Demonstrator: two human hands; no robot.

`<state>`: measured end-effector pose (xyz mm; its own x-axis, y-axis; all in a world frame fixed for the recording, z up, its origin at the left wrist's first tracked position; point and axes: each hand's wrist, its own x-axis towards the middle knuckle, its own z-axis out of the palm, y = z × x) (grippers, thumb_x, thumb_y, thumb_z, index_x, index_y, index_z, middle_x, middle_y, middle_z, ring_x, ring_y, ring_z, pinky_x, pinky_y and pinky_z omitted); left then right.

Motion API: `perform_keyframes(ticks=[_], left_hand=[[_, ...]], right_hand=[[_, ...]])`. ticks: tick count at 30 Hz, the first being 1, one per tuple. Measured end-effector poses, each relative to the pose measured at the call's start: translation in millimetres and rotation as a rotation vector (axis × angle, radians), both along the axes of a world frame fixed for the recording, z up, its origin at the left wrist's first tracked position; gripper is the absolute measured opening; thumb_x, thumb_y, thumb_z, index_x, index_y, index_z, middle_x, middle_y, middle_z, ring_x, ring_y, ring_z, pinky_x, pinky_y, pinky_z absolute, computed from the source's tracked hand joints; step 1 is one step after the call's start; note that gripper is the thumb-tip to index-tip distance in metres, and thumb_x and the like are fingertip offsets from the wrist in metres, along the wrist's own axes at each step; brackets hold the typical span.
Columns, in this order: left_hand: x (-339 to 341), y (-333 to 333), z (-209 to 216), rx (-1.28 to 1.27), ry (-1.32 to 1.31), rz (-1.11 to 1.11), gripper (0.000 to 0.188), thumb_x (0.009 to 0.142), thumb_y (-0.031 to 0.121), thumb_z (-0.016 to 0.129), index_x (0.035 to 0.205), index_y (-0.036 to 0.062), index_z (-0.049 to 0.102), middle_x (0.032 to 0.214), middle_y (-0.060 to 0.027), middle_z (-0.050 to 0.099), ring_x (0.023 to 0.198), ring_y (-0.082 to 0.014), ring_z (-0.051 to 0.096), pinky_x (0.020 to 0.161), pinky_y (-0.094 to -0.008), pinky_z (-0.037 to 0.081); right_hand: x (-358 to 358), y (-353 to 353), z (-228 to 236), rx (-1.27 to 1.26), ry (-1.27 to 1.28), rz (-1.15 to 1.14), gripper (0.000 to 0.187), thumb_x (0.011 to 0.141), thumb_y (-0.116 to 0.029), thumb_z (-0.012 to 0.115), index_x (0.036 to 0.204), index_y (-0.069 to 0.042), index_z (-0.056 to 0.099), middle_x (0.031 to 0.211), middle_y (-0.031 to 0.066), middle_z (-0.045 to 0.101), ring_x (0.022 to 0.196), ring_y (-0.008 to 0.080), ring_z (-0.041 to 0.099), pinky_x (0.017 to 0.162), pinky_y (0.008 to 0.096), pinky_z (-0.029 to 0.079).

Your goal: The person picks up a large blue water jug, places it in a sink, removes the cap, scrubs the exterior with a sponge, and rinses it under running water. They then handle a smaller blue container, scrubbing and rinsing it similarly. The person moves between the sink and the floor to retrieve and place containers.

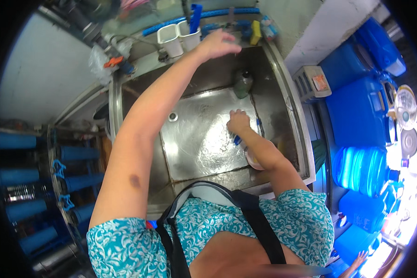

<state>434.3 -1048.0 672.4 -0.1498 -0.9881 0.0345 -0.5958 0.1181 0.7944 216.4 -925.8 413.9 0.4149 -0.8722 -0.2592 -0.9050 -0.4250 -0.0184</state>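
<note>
Above the far edge of the rectangular stainless-steel sink (286, 85), right of its midpoint, the left hand (219, 45) is extended with fingers loosely spread; the grip is released and no object is visible in it. To its left, two white plastic cups (170, 41) stand side by side on the ledge behind the far edge, with an upright bright-blue plastic item (196, 17) at the right cup. To its right, a yellow block-shaped sponge (255, 32) stands near the far right corner.

The right hand (239, 122) is positioned low over the right half of the sink floor, fingers curled downward. Whether it grasps anything cannot be determined. A narrow blue item (237, 140), partly covered by the right wrist, is located directly beneath or beside it; contact cannot be confirmed.

A clear greenish bottle with a dark cap (243, 85) is located inside the sink, toward the far right corner. A pale round container (253, 160), partly covered by the right forearm, is located toward the near right corner.

Progress assessment: work appears under way, not complete. The sink floor has a wet-looking sheen, and its middle and left portions carry no loose items. The bottle, blue item and container have yet to be removed, should clearance be required.
</note>
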Motion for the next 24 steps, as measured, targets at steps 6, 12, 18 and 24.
perform_keyframes(ticks=[6,12,18,24], left_hand=[[83,181,-59,0.145,-0.262,0.021,0.061,0.083,0.046,0.075,0.128,0.0066,0.064,0.145,-0.0236,0.049,0.139,-0.0383,0.043,0.110,-0.0443,0.040],[76,370,-108,0.359,-0.475,0.381,0.066,0.081,0.042,0.076,0.136,0.0094,0.059,0.149,-0.0270,0.042,0.142,-0.0408,0.038,0.114,-0.0583,0.031],[32,485,-119,0.035,-0.303,0.418,0.046,0.082,0.023,0.075,0.123,0.0044,0.064,0.140,-0.0220,0.051,0.137,-0.0346,0.044,0.114,-0.0586,0.032],[19,564,-98,-0.334,-0.257,0.721,0.053,0.082,0.016,0.074,0.131,0.0066,0.058,0.142,-0.0198,0.050,0.132,-0.0337,0.048,0.110,-0.0540,0.037]], right_hand=[[29,-40,127,1.038,-0.792,-0.246,0.044,0.087,-0.025,0.067,0.124,-0.006,0.056,0.106,0.0117,0.060,0.092,0.0236,0.066,0.081,0.0345,0.057],[74,-9,175,1.440,-1.510,0.334,0.054,0.084,-0.014,0.074,0.133,-0.004,0.053,0.126,0.0141,0.060,0.104,0.0258,0.065,0.081,0.0384,0.058],[98,71,37,0.433,0.108,0.562,0.038,0.079,-0.007,0.071,0.117,-0.002,0.070,0.112,0.0202,0.070,0.099,0.0314,0.070,0.083,0.0415,0.056],[154,123,102,0.780,-0.760,0.377,0.038,0.079,-0.003,0.080,0.116,-0.006,0.071,0.096,0.0046,0.066,0.087,0.0138,0.061,0.080,0.0280,0.050]])
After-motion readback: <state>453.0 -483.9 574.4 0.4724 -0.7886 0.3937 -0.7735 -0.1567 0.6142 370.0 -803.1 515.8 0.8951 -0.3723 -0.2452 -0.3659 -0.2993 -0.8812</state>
